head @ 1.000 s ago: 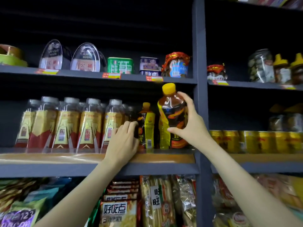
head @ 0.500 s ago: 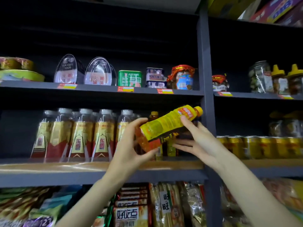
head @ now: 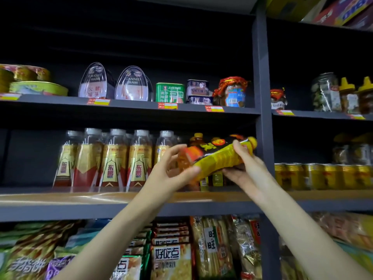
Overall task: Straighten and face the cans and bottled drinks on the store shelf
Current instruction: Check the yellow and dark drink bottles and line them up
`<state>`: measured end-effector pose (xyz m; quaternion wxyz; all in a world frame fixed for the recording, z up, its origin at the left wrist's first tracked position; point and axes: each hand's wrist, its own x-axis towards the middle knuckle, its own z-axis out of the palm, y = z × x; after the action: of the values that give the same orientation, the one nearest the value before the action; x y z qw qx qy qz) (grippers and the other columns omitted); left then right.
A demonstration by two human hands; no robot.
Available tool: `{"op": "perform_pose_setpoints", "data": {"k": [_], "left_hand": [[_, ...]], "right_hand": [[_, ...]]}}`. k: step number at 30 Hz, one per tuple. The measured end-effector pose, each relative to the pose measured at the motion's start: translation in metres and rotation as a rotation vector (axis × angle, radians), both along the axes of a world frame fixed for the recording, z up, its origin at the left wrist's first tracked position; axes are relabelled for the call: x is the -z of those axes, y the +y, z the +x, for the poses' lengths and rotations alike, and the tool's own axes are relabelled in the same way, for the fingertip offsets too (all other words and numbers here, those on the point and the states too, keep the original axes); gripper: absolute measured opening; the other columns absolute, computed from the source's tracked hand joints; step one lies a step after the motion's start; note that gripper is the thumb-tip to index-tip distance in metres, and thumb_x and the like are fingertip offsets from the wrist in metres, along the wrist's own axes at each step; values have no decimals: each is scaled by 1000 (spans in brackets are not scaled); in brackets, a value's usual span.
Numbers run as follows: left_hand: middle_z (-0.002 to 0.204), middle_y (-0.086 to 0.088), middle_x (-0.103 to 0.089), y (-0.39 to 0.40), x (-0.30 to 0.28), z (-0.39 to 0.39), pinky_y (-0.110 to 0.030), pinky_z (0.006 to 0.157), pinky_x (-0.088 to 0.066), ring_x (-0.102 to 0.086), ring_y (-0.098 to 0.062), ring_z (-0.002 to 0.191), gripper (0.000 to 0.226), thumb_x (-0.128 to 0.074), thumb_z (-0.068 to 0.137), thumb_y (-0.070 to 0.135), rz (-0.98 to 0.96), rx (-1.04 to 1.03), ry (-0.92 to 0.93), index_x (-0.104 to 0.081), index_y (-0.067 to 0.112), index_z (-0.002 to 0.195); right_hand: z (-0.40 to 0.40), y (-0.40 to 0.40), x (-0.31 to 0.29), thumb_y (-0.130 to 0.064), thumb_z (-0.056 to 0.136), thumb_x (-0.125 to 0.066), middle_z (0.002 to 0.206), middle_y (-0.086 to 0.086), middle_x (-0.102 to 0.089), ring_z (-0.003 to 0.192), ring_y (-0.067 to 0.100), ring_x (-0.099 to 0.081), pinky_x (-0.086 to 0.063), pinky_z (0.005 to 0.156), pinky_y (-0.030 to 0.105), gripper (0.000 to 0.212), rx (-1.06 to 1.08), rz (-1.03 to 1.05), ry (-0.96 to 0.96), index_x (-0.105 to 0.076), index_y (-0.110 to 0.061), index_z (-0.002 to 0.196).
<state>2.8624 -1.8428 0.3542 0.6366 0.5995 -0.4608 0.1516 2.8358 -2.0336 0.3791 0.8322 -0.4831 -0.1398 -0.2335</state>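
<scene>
Behind tilted yellow bottle — white-capped bottles, gold cans, shelf post

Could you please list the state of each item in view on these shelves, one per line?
Yellow-labelled orange drink bottle with yellow cap: off the shelf, tilted nearly flat, cap to the right.
Left hand: grips the bottle's base.
Right hand: holds the bottle's neck end.
Clear bottles with gold-and-red labels: upright in a row.
Gold cans: upright in a row.
</scene>
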Motion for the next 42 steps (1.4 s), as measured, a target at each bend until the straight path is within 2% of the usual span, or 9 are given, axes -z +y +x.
{"op": "perform_pose_setpoints", "data": {"k": [5, 8, 14, 20, 22, 29, 33, 37, 42], "left_hand": [[116, -11, -65, 4, 8, 18, -42, 89, -53, -65, -28, 102, 62, -78, 68, 34, 52, 148, 274, -53, 21, 124], [111, -1, -63, 3, 7, 19, -21, 70, -53, -65, -12, 94, 60, -79, 61, 28, -100, -111, 7, -52, 35, 114], [124, 16, -38, 9, -6, 21, -6, 92, -37, -39, 1, 119, 68, -81, 67, 17, 79, -607, -742, -43, 39, 119], [120, -1, -60, 14, -5, 16, -27, 83, -52, -66, -15, 100, 44, -61, 76, 44, 54, 28, 121, -52, 32, 117], [115, -7, -65, 15, -4, 19, -33, 85, -52, -67, -20, 99, 47, -68, 73, 42, 16, 84, 215, -56, 27, 115], [125, 15, -49, 8, -18, 11, -26, 92, -49, -48, -3, 118, 71, -76, 58, 41, -3, -414, -458, -43, 38, 121], [130, 26, -38, 5, -20, 5, -29, 99, -45, -40, -2, 125, 76, -76, 61, 47, 120, -431, -628, -35, 44, 126], [125, 18, -42, 9, -13, 22, -21, 97, -41, -41, -1, 121, 56, -72, 72, 43, 262, -487, -708, -45, 35, 121], [120, 16, -44, 16, 5, 49, -20, 98, -31, -42, -4, 120, 24, -61, 87, 25, 283, -716, -614, -56, 28, 110]], "right_hand": [[-11, 4, 0, -29, 66, -72, 111, 5, -66, 102, 20, -66, -58, 78, 39, 62, 201, -372, -321, -50, -23, 124], [-12, 6, 0, -21, 74, -70, 118, 5, -61, 104, 18, -66, -57, 79, 34, 57, 210, -372, -322, -46, -30, 124], [-9, 18, -7, -26, 71, -71, 112, 9, -69, 98, 26, -68, -57, 78, 42, 53, -56, -124, -91, -54, -13, 120], [-8, 11, -4, -28, 60, -75, 110, 7, -69, 103, 21, -66, -54, 87, 44, 60, 120, -194, -221, -56, -18, 116], [-11, 9, -5, -26, 61, -74, 109, 4, -67, 103, 19, -66, -55, 85, 42, 58, 128, -246, -262, -55, -22, 115], [-10, 12, -7, -23, 82, -66, 110, 18, -67, 97, 29, -68, -58, 79, 41, 39, -147, -28, -39, -54, -7, 116], [-7, 6, 0, -25, 68, -73, 114, 18, -65, 102, 30, -66, -59, 77, 43, 62, -169, 46, -12, -49, -9, 123], [-11, -3, -3, -24, 64, -75, 120, 7, -63, 105, 21, -64, -56, 82, 40, 75, 113, -123, -168, -44, -21, 132], [-9, -15, 1, -19, 69, -82, 127, -17, -50, 121, 8, -49, -43, 102, 36, 81, 725, -747, -421, -35, -45, 130]]}}
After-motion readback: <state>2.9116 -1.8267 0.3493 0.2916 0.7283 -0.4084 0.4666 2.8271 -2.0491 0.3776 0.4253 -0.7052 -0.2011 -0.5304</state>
